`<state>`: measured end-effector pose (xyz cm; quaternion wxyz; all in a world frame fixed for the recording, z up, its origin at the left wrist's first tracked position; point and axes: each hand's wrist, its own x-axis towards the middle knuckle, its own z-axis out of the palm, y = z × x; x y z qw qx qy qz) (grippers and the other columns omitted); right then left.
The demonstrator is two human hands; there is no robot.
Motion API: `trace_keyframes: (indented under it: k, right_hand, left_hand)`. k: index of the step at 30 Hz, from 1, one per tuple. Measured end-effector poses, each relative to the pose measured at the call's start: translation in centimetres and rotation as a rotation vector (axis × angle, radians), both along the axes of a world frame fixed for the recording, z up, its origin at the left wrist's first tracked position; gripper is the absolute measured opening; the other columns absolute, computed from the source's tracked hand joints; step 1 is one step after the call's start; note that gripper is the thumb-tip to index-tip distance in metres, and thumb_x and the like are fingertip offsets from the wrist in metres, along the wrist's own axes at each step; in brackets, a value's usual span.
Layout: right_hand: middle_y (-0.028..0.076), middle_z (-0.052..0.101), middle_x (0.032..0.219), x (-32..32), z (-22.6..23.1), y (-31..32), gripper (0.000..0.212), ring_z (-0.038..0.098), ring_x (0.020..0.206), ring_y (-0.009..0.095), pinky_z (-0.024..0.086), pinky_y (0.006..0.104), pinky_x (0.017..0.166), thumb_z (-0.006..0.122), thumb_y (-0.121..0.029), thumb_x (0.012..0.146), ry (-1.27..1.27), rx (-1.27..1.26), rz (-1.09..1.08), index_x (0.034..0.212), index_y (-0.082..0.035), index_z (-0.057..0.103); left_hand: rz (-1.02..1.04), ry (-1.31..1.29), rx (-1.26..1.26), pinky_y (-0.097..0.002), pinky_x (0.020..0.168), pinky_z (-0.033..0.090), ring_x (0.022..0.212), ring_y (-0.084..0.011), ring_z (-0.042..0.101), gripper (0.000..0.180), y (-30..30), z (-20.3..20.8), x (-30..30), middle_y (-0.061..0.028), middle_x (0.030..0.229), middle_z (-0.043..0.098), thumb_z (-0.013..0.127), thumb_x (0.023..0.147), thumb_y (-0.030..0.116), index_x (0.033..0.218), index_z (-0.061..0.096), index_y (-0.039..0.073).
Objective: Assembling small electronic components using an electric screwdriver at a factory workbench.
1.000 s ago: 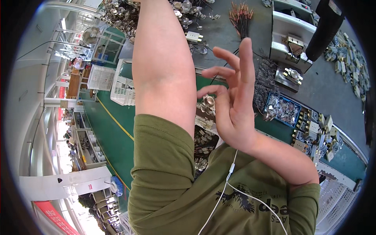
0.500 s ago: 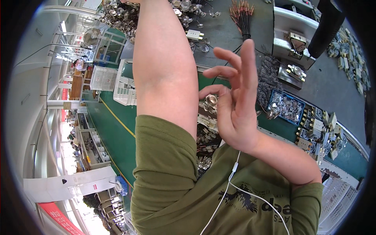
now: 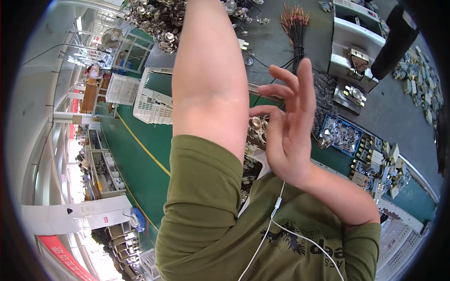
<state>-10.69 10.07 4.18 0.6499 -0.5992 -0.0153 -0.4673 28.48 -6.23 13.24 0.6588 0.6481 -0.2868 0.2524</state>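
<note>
My right hand [image 3: 293, 124] is raised in the middle, fingers spread and partly bent, thumb close to a curled finger. Nothing shows in its grasp. Just beside its thumb, lower down, lie round silver metal parts [image 3: 256, 123]; I see no contact with them. My left forearm [image 3: 208, 70] reaches straight up past the top edge, so my left hand is out of sight. Close to that arm is a heap of round metal cups with dark wires [image 3: 150, 18]. To the right of my right hand, a metal fixture [image 3: 348, 98] carries a round part with white ends.
Black wires with reddish ends [image 3: 295, 28] lie bundled on the grey bench. A press-like machine [image 3: 356, 56] has a black handle [image 3: 396, 42]. A blue tray [image 3: 341, 136] holds small metal pieces, near rows of white-and-metal assemblies [image 3: 375, 159]. White plastic crates [image 3: 152, 100] stand left.
My left forearm has shifted right in the picture and its hand has left the top edge. My right hand has moved slightly right and down, with its finger pose much the same.
</note>
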Motion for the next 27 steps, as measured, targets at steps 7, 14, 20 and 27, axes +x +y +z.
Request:
trace_keyframes:
  k: [7,14,20,27]
  right_hand:
    - [0.023,0.037,0.152,-0.7,-0.9,-1.4,0.081,0.055,0.118,0.025,0.061,0.0384,0.088,0.036,0.016,0.098,-0.027,0.013,-0.089,0.166,-0.014,0.005]
    - [0.023,0.042,0.149,-1.6,-0.5,-1.8,0.075,0.057,0.114,0.024,0.059,0.0368,0.086,0.042,0.01,0.101,0.003,0.017,-0.056,0.165,-0.011,0.011]
    - [0.023,0.054,0.14,-5.4,-0.4,-5.2,0.06,0.061,0.106,0.022,0.055,0.0356,0.085,0.047,0.003,0.104,0.043,-0.165,-0.242,0.159,-0.005,0.026]
    - [0.033,0.061,0.133,-13.7,4.8,-18.6,0.043,0.068,0.097,0.029,0.056,0.0434,0.089,0.047,0.001,0.104,-0.112,-0.431,-0.751,0.146,0.003,0.041]
  left_hand:
    - [0.161,0.024,0.279,-0.0567,0.09,0.05,0.096,-0.0506,0.068,0.062,-0.4,-0.7,-3.7,-0.0272,0.097,0.074,0.041,0.106,0.052,0.112,0.07,-0.003]
    - [0.168,-0.6,0.741,-0.0546,0.082,0.056,0.085,-0.0451,0.07,0.042,1.9,-1.0,-7.0,-0.023,0.087,0.073,0.05,0.101,0.04,0.091,0.071,0.005]
    - [0.054,-0.783,0.931,-0.0521,0.078,0.058,0.079,-0.0408,0.072,0.036,1.5,-2.6,-9.0,-0.02,0.082,0.073,0.058,0.093,0.032,0.076,0.071,0.004]
    - [-0.476,-0.409,1.171,-0.0407,0.074,0.056,0.082,-0.0289,0.071,0.02,9.0,-1.9,-21.9,-0.0143,0.09,0.072,0.065,0.097,0.024,0.1,0.073,0.006]
